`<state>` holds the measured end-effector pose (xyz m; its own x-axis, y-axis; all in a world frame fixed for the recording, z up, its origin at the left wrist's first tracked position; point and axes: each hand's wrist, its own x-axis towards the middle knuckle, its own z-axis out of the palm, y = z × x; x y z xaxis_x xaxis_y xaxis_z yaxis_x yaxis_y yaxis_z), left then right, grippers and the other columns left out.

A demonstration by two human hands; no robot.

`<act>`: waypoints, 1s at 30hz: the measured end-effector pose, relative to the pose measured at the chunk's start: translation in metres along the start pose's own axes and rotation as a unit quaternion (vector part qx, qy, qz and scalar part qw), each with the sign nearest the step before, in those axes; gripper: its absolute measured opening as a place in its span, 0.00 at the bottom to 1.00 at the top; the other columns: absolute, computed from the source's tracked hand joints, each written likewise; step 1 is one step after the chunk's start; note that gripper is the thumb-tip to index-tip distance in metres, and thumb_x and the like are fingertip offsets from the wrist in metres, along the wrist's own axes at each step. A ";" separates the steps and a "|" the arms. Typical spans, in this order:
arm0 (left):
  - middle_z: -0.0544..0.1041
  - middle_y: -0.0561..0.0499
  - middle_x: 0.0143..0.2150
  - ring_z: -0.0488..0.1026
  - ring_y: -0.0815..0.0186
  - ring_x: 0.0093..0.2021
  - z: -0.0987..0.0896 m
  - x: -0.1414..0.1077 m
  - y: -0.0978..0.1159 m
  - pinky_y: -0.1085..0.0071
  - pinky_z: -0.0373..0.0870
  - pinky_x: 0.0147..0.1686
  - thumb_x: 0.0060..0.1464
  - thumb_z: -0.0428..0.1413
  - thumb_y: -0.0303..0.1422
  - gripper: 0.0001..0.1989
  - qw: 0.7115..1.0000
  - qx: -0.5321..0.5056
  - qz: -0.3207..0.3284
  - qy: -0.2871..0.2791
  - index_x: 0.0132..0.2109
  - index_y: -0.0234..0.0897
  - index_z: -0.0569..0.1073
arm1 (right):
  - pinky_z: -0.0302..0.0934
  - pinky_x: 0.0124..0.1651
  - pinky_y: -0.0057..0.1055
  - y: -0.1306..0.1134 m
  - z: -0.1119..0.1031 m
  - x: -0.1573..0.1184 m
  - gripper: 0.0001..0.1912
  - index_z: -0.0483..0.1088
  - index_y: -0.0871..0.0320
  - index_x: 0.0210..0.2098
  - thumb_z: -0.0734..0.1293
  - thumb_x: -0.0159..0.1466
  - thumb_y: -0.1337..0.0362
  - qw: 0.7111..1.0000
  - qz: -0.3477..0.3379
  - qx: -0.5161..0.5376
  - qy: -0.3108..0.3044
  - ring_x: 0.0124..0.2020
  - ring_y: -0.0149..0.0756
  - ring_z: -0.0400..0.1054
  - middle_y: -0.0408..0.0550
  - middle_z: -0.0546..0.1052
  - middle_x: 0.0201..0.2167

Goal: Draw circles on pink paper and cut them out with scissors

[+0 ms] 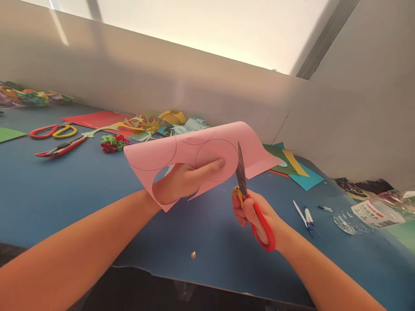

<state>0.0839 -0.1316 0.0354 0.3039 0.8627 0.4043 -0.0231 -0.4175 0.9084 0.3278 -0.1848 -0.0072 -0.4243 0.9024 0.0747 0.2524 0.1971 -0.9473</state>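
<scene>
A sheet of pink paper (227, 134) with several drawn circles is held up over the blue table. My left hand (181, 179) grips it from the near side, the thumb lying across one drawn circle and the other fingers hidden behind the sheet. A round piece is cut out of the paper around my left wrist. In my right hand (256, 211) are scissors (264, 231) with red and yellow handles. Their blades point up and meet the paper at the right edge of the circle under my thumb.
On the blue table (155, 242), another pair of scissors (53, 131) and red-handled pliers (61, 147) lie at left. Paper scraps (175, 119) and a small flower cluster (115, 143) are behind. At right are coloured sheets (306, 175), a compass (308, 218) and a clear plastic container (353, 220). A bead (193, 255) lies in front.
</scene>
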 end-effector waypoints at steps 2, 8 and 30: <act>0.85 0.51 0.48 0.79 0.55 0.52 -0.001 -0.001 -0.001 0.63 0.79 0.51 0.65 0.64 0.51 0.18 1.000 0.017 0.003 -0.001 0.46 0.42 0.84 | 0.55 0.33 0.37 -0.002 0.001 0.000 0.34 0.61 0.52 0.36 0.59 0.70 0.26 1.000 -0.002 0.003 0.001 0.28 0.34 0.53 0.38 0.59 0.27; 0.85 0.50 0.45 0.79 0.55 0.53 0.001 -0.003 0.003 0.62 0.79 0.54 0.66 0.63 0.50 0.18 0.999 0.047 0.009 -0.012 0.43 0.40 0.84 | 0.56 0.33 0.37 -0.006 0.005 0.000 0.35 0.61 0.52 0.35 0.60 0.68 0.25 1.000 -0.004 0.012 0.021 0.27 0.34 0.55 0.38 0.59 0.26; 0.85 0.51 0.43 0.80 0.51 0.49 -0.002 -0.006 0.004 0.59 0.75 0.50 0.60 0.62 0.61 0.25 0.990 0.110 -0.084 0.002 0.43 0.44 0.84 | 0.44 0.28 0.32 -0.001 0.005 0.002 0.37 0.58 0.52 0.32 0.64 0.64 0.23 0.999 0.016 0.036 0.025 0.26 0.31 0.45 0.35 0.53 0.25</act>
<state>0.0801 -0.1374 0.0370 0.2820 0.9264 0.2495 0.2361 -0.3190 0.9179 0.3221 -0.1855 -0.0075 -0.3723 0.9263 0.0574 0.2006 0.1407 -0.9695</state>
